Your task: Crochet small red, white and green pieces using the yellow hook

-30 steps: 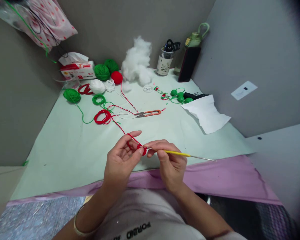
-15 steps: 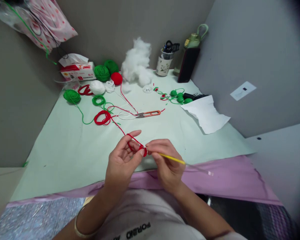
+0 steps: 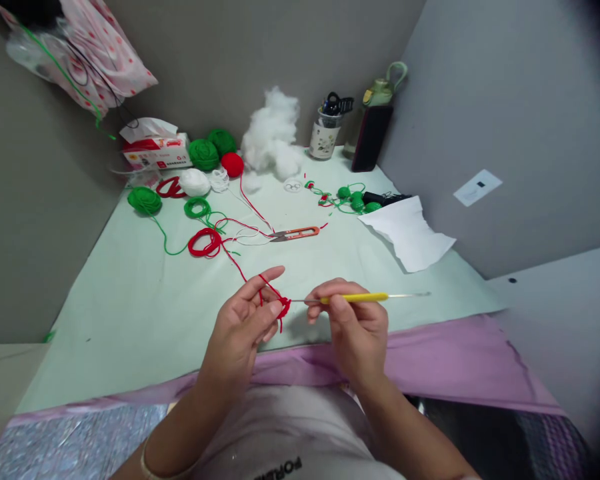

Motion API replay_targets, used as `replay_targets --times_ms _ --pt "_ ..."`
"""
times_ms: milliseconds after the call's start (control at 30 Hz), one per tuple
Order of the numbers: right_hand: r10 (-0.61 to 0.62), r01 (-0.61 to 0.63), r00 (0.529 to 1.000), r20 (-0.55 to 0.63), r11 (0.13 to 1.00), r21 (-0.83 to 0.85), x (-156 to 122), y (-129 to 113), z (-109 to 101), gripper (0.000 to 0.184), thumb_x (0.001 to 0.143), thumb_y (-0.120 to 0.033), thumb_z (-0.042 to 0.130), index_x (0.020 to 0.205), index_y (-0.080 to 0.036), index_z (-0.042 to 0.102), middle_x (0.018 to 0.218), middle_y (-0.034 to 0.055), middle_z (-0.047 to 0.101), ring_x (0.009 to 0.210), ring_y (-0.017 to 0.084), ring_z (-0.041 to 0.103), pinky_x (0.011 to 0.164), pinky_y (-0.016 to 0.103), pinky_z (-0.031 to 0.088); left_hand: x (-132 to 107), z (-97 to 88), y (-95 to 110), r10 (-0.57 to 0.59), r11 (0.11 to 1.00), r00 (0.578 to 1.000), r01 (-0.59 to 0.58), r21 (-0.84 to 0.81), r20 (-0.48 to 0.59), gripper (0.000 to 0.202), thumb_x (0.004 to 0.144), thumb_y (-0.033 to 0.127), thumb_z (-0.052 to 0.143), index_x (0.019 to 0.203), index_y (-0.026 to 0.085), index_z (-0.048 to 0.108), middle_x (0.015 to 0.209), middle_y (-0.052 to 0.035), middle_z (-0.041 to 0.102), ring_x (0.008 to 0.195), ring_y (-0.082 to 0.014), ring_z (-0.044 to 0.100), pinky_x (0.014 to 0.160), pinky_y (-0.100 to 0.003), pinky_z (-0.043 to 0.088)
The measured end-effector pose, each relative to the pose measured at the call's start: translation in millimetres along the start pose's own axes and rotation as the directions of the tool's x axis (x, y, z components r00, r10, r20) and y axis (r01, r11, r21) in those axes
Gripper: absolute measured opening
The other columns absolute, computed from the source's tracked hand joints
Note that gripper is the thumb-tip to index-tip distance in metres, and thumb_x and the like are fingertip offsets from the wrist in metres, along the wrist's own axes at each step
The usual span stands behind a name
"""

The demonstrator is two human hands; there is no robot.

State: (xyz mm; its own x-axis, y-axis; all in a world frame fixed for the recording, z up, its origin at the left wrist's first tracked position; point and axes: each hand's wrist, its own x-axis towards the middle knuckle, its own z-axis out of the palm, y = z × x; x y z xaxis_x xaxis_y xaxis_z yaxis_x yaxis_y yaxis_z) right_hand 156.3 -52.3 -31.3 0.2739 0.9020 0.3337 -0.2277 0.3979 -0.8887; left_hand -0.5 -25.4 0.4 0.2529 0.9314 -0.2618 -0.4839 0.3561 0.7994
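My left hand (image 3: 245, 320) pinches a small red crochet piece (image 3: 283, 307) between thumb and middle finger, with red yarn (image 3: 237, 267) looped over the raised index finger. That strand runs back to a red yarn coil (image 3: 205, 241) on the pale green table (image 3: 130, 313). My right hand (image 3: 353, 323) grips a yellow-handled crochet hook (image 3: 360, 297), held level, its metal tip pointing left into the red piece.
Orange thread snips (image 3: 295, 233) lie beyond the hands. Green yarn balls (image 3: 203, 153), a red ball (image 3: 233, 164), white stuffing (image 3: 273, 133), a tissue box (image 3: 155, 152), a cup of tools (image 3: 325, 137), a bottle (image 3: 375, 127) and white paper (image 3: 405, 230) sit further back. Purple cloth (image 3: 455, 360) edges the table.
My right hand drew back to the right and levelled the hook, so a gap opened between the two hands. The left hand kept its hold on the red piece.
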Motion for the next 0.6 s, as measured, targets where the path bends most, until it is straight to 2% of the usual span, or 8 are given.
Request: replay_targets --times_ms 33,100,200,267,433,600 --pt "0.046 -0.046 0.999 0.005 0.997 0.055 1 0 0 0.016 0.104 -0.027 0.066 0.1 -0.028 0.082 0.088 0.0001 0.076 0.067 0.011 0.07 0.06 0.024 0.059 0 -0.2 -1 0.014 1.0 1.0 -0.014 0.025 0.002 0.04 0.082 0.02 0.088 0.121 0.02 0.08 0.079 0.003 0.061 0.052 -0.0018 0.037 0.048 -0.016 0.029" --pt "0.058 -0.06 0.998 0.04 0.996 0.068 3 0 2 0.015 0.103 -0.03 0.068 0.099 -0.028 0.083 0.09 0.001 0.077 0.071 0.012 0.071 0.063 0.025 0.06 0 -1.0 -5 0.012 0.998 1.0 -0.013 0.067 0.027 0.037 0.084 0.023 0.087 0.121 0.022 0.081 0.076 0.0035 0.059 0.053 -0.0028 0.037 0.049 -0.017 0.028" --pt "-0.023 0.027 0.996 0.083 0.998 -0.051 4 1 6 0.015 0.102 -0.027 0.07 0.1 -0.027 0.084 0.096 0.0042 0.08 0.087 0.016 0.074 0.077 0.029 0.061 -1 -3.2 -11 -0.026 0.993 0.996 0.016 0.12 0.08 0.034 0.086 0.029 0.086 0.119 0.023 0.082 0.069 0.0042 0.056 0.053 -0.0044 0.034 0.05 -0.018 0.028" --pt "-0.057 0.067 0.994 0.089 0.991 -0.119 4 1 7 0.015 0.102 -0.025 0.07 0.101 -0.027 0.085 0.096 0.0042 0.08 0.092 0.017 0.074 0.081 0.029 0.06 0 -5.1 -13 -0.026 0.988 0.996 0.013 0.152 0.081 0.034 0.086 0.032 0.086 0.119 0.023 0.082 0.07 0.0034 0.057 0.055 -0.0053 0.038 0.052 -0.019 0.031" --pt "-0.098 0.12 0.988 0.123 0.976 -0.184 2 -3 5 0.016 0.101 -0.025 0.071 0.105 -0.03 0.085 0.096 0.0039 0.077 0.09 0.016 0.072 0.077 0.028 0.059 3 -8.8 -10 -0.016 0.987 0.995 -0.001 0.164 0.1 0.037 0.083 0.034 0.09 0.119 0.026 0.083 0.087 0.0004 0.067 0.05 -0.0017 0.042 0.048 -0.019 0.033" --pt "-0.057 0.073 0.99 0.133 0.99 -0.121 1 -4 3 0.016 0.1 -0.026 0.073 0.106 -0.033 0.086 0.097 0.0029 0.072 0.083 0.013 0.071 0.073 0.026 0.059 4 -6.5 -7 -0.059 0.994 0.991 0.047 0.101 0.116 0.061 0.081 0.027 0.092 0.139 0.03 0.073 0.089 0.0014 0.067 0.049 -0.0009 0.037 0.044 -0.017 0.029"
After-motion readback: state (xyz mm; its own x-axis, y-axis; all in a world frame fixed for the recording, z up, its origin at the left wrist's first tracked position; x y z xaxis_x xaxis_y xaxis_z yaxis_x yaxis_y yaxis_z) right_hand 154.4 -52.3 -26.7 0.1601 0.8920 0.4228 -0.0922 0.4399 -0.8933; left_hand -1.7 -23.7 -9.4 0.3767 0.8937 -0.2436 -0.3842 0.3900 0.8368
